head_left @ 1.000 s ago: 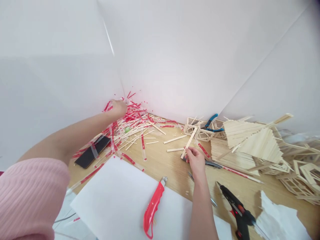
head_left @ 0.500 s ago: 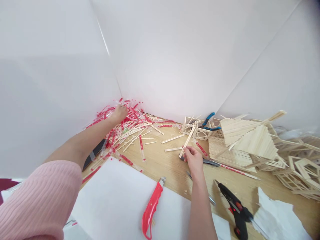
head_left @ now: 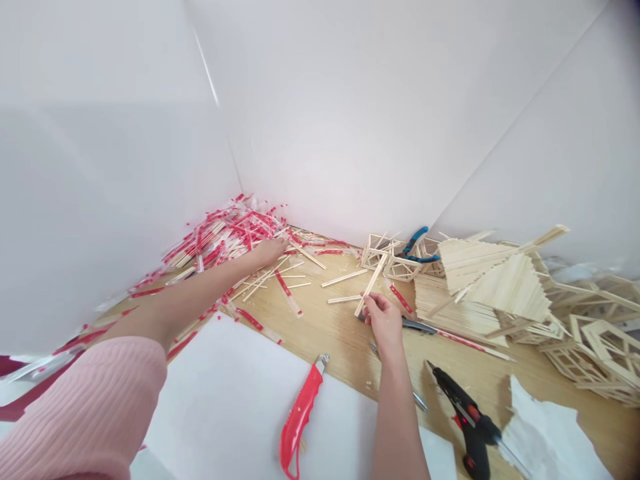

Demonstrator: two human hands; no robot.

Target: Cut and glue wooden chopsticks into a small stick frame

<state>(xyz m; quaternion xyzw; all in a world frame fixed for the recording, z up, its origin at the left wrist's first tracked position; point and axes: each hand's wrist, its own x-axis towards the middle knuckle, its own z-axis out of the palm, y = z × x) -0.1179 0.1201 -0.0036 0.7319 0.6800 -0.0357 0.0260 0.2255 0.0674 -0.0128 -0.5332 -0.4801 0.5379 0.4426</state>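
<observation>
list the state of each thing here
left hand: reaching into stick pile
right hand: pinching one stick, tilted
cutter: lying on white sheet
glue gun: lying on table
pliers: lying open on frames

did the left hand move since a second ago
Yes. The left hand has pulled back from the wall corner, out of the red-wrapped stick pile, toward the person and the bare wooden sticks on the table.

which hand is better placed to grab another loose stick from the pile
Left. The left hand already rests on the pile of sticks and red wrappers, while the right hand is occupied pinching a wooden stick away from it.
</observation>
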